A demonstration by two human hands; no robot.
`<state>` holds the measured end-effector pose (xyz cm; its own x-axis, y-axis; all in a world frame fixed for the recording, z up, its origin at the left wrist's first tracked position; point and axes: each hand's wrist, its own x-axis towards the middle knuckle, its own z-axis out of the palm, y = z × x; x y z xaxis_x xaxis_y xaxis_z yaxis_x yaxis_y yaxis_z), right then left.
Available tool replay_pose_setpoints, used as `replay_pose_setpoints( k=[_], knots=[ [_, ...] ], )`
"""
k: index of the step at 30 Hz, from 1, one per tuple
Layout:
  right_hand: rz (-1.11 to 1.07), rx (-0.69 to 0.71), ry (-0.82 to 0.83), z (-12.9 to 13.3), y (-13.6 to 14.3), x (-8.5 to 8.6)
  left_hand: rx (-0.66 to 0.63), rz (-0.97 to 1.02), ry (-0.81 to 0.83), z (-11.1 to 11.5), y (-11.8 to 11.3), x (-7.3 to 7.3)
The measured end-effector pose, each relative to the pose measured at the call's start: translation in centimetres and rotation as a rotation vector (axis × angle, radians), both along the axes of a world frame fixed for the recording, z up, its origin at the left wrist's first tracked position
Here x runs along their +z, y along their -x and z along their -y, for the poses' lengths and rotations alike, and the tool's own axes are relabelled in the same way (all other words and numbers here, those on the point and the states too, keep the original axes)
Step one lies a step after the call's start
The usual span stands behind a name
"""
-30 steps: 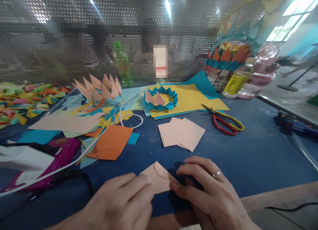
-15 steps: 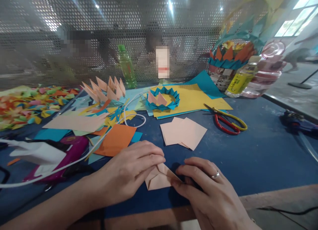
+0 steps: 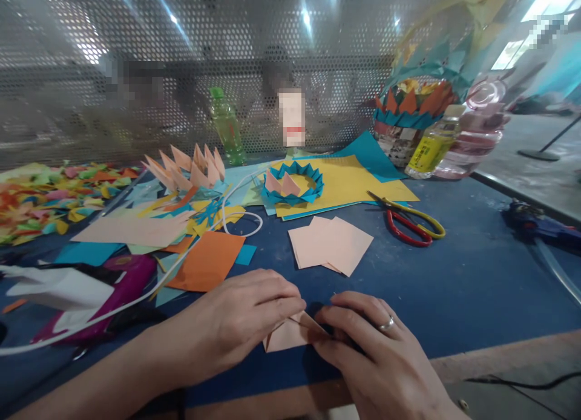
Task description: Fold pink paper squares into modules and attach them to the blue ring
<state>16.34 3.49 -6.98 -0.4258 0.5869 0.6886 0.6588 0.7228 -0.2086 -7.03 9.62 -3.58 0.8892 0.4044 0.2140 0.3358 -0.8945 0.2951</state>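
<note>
A small pale-peach sheet of folded paper (image 3: 291,337) lies near the table's front edge, between my hands. My left hand (image 3: 247,311) is closed over its left and top side, fingertips pressing on the fold. At its right corner, my right hand (image 3: 370,344), wearing a ring, pinches the paper between thumb and fingers. Parts of the paper are hidden under the fingers. Just beyond lie several loose peach paper squares (image 3: 333,244). An orange paper sheet (image 3: 206,261) is beyond my left hand.
Scissors (image 3: 408,220) lie at the right. Farther back are a blue folded-paper ring (image 3: 313,193) with peach points, a peach pointed paper piece (image 3: 195,172), a green bottle (image 3: 227,129) and a yellow-labelled bottle (image 3: 431,150). A white cable (image 3: 158,281) crosses the left side.
The upper flap of the peach paper is folded down flatter, and my left fingers have slid slightly right along it. My right hand stays at the corner. The view has shifted slightly.
</note>
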Motion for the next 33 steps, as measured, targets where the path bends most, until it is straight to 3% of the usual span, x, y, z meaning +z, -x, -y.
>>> replay_pose_setpoints(
  k=[9,18,24,33],
  knots=[
    [-0.005,-0.021,-0.037,0.0,0.3,-0.5,0.116,0.067,-0.084,0.4,-0.6,-1.2],
    [0.003,-0.093,-0.121,0.4,0.8,-0.3,0.058,0.04,-0.171,1.0,-0.2,-0.9],
    [0.005,-0.064,-0.123,0.4,0.6,-0.6,0.072,-0.066,-0.159,1.8,0.2,-1.5],
    [0.01,-0.029,-0.058,0.8,0.1,-0.9,0.047,0.033,-0.281,1.8,-0.4,-1.1]
  ],
)
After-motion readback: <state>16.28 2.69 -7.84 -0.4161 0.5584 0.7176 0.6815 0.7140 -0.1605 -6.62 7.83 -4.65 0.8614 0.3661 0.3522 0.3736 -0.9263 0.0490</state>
